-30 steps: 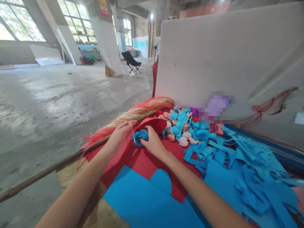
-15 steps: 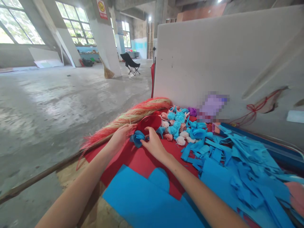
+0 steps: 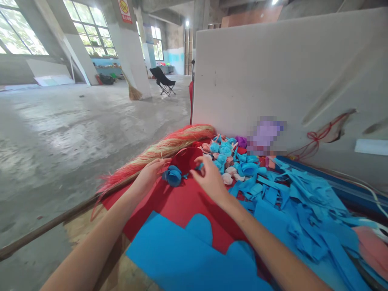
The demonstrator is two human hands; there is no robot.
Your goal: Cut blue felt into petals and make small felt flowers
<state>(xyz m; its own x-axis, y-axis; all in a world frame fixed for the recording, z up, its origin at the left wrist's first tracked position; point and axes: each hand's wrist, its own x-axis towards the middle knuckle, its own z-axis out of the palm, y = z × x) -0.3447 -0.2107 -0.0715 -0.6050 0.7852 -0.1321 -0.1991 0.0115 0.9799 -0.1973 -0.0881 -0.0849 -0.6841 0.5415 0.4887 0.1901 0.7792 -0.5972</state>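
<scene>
One thin stick [image 3: 161, 155] (partly hidden) sits in the left fingers [image 3: 158, 164].

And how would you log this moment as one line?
left hand: pinches thin stick by blue flower | right hand: fingers parted, beside flower | below: red sheet | nearby: flower pile

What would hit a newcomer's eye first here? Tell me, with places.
Likely the heap of blue strips sprawling on the right, vivid against the pale board standing behind. Next, perhaps, the blue flower beside the left hand, over the red sheet. Beyond that hand, the red-and-cream hank stretches diagonally.
</scene>
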